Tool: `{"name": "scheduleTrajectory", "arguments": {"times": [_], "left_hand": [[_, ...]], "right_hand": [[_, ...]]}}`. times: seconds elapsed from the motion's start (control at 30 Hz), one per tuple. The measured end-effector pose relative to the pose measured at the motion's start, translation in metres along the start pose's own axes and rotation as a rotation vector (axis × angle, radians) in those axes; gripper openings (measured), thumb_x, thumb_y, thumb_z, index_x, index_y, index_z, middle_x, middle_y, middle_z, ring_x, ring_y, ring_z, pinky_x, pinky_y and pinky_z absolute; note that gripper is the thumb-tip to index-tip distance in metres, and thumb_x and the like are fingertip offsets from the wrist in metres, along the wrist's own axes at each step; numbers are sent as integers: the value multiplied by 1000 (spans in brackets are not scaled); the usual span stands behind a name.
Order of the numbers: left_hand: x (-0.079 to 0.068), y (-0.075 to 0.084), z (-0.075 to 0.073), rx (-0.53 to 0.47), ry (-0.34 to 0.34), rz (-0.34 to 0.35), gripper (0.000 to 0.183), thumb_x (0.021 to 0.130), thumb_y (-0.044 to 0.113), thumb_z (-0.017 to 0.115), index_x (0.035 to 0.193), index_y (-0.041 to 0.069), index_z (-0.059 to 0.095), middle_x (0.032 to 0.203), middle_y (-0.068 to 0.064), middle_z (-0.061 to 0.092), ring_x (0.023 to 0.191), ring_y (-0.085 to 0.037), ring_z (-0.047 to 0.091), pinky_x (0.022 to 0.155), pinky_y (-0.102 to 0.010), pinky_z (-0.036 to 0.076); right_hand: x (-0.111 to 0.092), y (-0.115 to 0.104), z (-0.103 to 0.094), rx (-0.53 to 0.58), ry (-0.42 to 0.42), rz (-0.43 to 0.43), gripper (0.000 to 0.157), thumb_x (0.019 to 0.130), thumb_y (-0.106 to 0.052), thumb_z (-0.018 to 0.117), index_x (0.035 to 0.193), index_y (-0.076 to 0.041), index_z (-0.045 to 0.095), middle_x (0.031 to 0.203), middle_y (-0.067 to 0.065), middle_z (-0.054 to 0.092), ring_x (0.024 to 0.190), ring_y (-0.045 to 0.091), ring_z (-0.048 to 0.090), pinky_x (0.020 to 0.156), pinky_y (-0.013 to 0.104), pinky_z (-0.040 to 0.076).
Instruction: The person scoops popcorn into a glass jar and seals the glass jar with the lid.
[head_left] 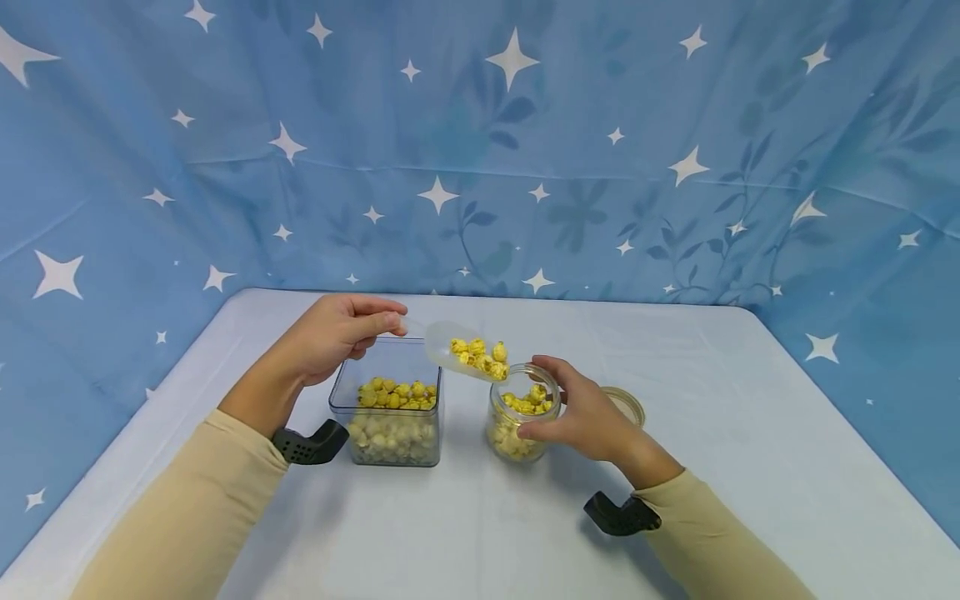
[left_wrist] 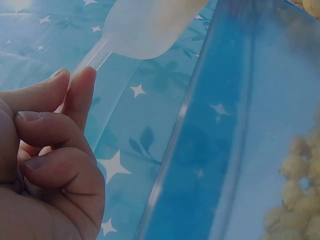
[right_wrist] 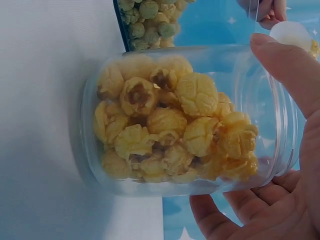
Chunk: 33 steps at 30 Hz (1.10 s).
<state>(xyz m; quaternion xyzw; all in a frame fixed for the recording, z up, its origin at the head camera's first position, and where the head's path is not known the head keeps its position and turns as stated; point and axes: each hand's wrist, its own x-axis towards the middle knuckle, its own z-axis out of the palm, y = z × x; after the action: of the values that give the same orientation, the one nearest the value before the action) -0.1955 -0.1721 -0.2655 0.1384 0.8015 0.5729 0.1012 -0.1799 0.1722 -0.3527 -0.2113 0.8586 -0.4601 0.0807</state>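
Observation:
My left hand (head_left: 337, 337) pinches the handle of a translucent white scoop (head_left: 441, 342) between thumb and forefinger. Yellow popcorn (head_left: 476, 357) lies in the scoop, whose front edge tips down over the mouth of a clear jar (head_left: 491, 417). My right hand (head_left: 588, 412) grips that jar near its rim, thumb on the near side and fingers around the far side. Popcorn (right_wrist: 160, 125) fills much of the upright jar, as the right wrist view shows. Below the left hand stands a clear rectangular container (head_left: 337, 408) partly filled with popcorn (head_left: 393, 433).
A round lid with a gold-coloured rim (head_left: 630, 406) lies behind the right hand, partly hidden by it. Everything stands on a white-covered table (head_left: 480, 533). A blue curtain with white stars (head_left: 480, 150) hangs behind the table.

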Motion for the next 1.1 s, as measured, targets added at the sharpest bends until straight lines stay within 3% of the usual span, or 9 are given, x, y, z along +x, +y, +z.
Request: {"name": "scheduleTrajectory", "arguments": {"times": [0.3,0.67,1.1], "left_hand": [[8,6,11,32,-7,-27,37,104,19,59,133,-2,61,108,-11,68,62,-14,33,58,-28,30],[12,9,21,100,-7,-5,36,100,24,64,129,3,66,107,-10,72,55,-13,30,58,-28,33],[12,18,22,140,15,-5,33,99,28,65,127,11,68,105,-4,72,66,-18,42,77,-38,42]], "right_hand": [[-1,0,0,16,-8,2,93,79,-30,86,151,-2,34,144,17,47,122,30,55,98,49,48],[-3,1,0,-2,2,-3,93,79,-31,86,152,-3,35,146,16,48,122,30,55,98,50,47],[-3,-1,0,-30,14,-15,93,79,-30,86,151,-1,36,143,14,50,121,33,55,99,52,47]]}}
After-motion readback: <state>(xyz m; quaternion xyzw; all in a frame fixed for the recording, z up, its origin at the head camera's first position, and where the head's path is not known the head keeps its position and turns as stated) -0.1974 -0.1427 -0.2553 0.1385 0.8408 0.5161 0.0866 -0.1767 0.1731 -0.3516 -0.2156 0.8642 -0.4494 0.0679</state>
